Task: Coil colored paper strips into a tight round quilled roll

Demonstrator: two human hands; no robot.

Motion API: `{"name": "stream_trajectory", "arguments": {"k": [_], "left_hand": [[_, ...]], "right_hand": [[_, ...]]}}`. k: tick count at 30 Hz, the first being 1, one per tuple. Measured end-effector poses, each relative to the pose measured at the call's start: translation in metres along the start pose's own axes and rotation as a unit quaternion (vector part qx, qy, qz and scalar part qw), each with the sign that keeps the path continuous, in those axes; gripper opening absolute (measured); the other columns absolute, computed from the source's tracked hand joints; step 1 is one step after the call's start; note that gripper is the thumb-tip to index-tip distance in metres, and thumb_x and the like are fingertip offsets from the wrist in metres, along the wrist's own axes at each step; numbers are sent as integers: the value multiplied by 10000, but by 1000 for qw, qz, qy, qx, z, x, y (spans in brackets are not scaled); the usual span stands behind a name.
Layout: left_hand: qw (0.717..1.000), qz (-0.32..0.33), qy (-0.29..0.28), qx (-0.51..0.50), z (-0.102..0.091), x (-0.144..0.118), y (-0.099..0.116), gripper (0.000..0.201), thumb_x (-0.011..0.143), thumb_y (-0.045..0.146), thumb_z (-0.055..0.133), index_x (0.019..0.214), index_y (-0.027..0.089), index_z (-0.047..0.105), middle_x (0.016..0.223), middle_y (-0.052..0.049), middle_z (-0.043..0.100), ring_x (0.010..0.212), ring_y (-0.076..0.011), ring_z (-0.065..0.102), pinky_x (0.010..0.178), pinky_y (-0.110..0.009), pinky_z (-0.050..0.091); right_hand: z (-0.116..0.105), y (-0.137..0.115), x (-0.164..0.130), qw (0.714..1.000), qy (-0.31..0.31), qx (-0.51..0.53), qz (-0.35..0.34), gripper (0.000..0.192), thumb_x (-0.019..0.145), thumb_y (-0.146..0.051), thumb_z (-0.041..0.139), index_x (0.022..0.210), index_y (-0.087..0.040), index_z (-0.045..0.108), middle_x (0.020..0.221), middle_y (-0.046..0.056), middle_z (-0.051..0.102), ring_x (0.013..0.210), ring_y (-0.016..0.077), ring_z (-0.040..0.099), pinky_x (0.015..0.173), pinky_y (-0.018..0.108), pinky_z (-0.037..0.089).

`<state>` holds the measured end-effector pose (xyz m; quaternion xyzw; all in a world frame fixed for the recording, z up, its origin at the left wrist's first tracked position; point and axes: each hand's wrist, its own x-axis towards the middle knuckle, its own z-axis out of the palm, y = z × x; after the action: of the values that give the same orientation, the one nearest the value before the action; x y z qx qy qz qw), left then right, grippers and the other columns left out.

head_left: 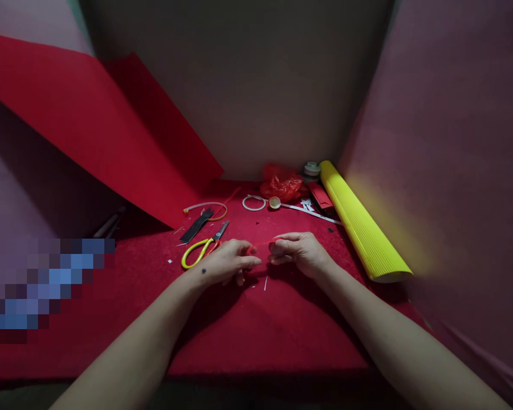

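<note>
A thin red strip with a ridged edge (263,245) is stretched between my two hands, above the red cloth. My left hand (231,259) pinches its left end with thumb and fingers. The other end is in the closed fingertips of my right hand (301,250), which partly hide it. Beside my left hand lie scissors with yellow handles (192,257), their blades pointing away from me. A flat black strip (196,226) rests just beyond the scissors. Below my hands a thin white sliver (265,283) lies on the cloth.
Large red sheets (89,125) lean at the left. A yellow corrugated roll (363,222) lies along the right wall. Toward the back are a red plastic bag (281,182), a white ring (253,203), a small round piece (274,203) and a curled strip (209,205).
</note>
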<state>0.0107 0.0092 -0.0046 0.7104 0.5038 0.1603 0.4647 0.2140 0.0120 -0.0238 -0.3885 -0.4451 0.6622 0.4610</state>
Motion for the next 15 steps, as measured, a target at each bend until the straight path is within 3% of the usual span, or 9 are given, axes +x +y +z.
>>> {"name": "stream_trajectory", "arguments": {"k": [3, 5, 7, 9, 11, 14, 15], "left_hand": [[986, 98, 125, 46, 10, -2, 2, 466, 779, 315, 596, 1213, 177, 495, 893, -41, 627, 495, -77, 526, 449, -198, 416], [954, 185, 211, 103, 19, -4, 5, 535, 803, 256, 579, 1311, 207, 417, 1034, -67, 577, 579, -82, 535, 539, -224, 456], [910, 264, 274, 161, 27, -5, 9, 459, 853, 214, 511, 1305, 208, 427, 1049, -77, 546, 684, -108, 561, 623, -248, 475], [880, 323, 289, 195, 35, -5, 14, 297, 890, 199, 454, 1178, 198, 528, 957, -60, 560, 750, -124, 582, 669, -246, 479], [875, 322, 283, 227, 41, -3, 22, 217, 887, 231, 472, 1076, 183, 567, 882, -45, 574, 717, -128, 593, 636, -236, 483], [856, 254, 336, 300, 49, -3, 39, 449, 843, 292, 537, 1249, 124, 440, 1021, -116, 574, 689, -159, 608, 526, -253, 485], [842, 265, 354, 310, 51, -6, 46, 476, 858, 265, 506, 1289, 99, 389, 1058, -142, 569, 714, -170, 616, 515, -255, 488]], "right_hand": [[1, 0, 0, 999, 5, 33, -10, 259, 568, -270, 806, 736, -102, 704, 666, 53, 682, 594, 181, 669, 652, 352, 556], [2, 1, -1, 998, 9, 61, -8, 277, 559, -279, 814, 743, -104, 703, 679, 59, 686, 614, 189, 670, 665, 363, 559], [2, 2, 0, 996, 16, 82, -7, 288, 547, -288, 822, 737, -109, 701, 675, 55, 685, 605, 180, 661, 665, 362, 559], [1, 3, 2, 996, 22, 88, -8, 295, 536, -299, 826, 729, -117, 697, 675, 52, 686, 599, 170, 651, 651, 348, 556], [-1, 5, 4, 996, 29, 83, -15, 302, 536, -311, 822, 739, -125, 697, 704, 58, 695, 623, 170, 651, 642, 330, 548], [-3, 8, 7, 997, 39, 63, -28, 304, 548, -321, 809, 763, -135, 703, 750, 60, 706, 647, 161, 649, 644, 300, 537], [-3, 9, 7, 997, 41, 51, -32, 298, 551, -321, 806, 764, -139, 704, 748, 57, 705, 632, 151, 640, 636, 292, 534]]}}
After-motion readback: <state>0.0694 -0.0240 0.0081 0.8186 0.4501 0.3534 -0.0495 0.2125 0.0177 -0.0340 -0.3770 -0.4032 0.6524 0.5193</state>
